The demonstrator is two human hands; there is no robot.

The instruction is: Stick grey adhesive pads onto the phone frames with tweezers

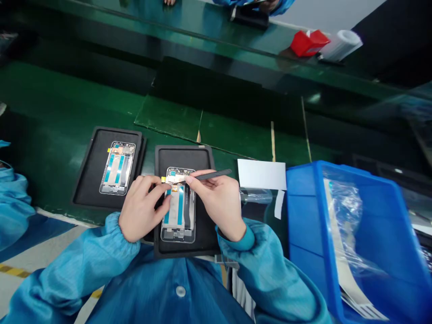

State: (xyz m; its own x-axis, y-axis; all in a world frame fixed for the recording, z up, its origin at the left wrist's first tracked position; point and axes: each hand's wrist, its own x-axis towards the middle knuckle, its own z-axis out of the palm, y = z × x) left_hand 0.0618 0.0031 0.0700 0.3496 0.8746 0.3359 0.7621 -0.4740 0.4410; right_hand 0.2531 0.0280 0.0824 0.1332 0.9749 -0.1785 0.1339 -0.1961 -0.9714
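Note:
An opened smartphone [178, 216], its inner parts bare, lies in a black tray [185, 157] in front of me. My left hand [141, 207] rests over its upper left edge, thumb and forefinger bent close together on the phone near a small yellow tab [164, 179]. Between the fingers of my right hand [221, 198] is a pair of black tweezers [212, 174], pinched like a pen. Their tip reaches the phone's upper part beside the left fingertips; whether it grips anything is too small to tell.
Another opened phone [117, 168] lies in a second black tray [86, 180] at left. White paper [261, 174] lies right of my tray, beside a blue bin [305, 225] holding clear plastic [347, 211]. A co-worker's sleeve [13, 202] shows at far left; other hands work across the bench.

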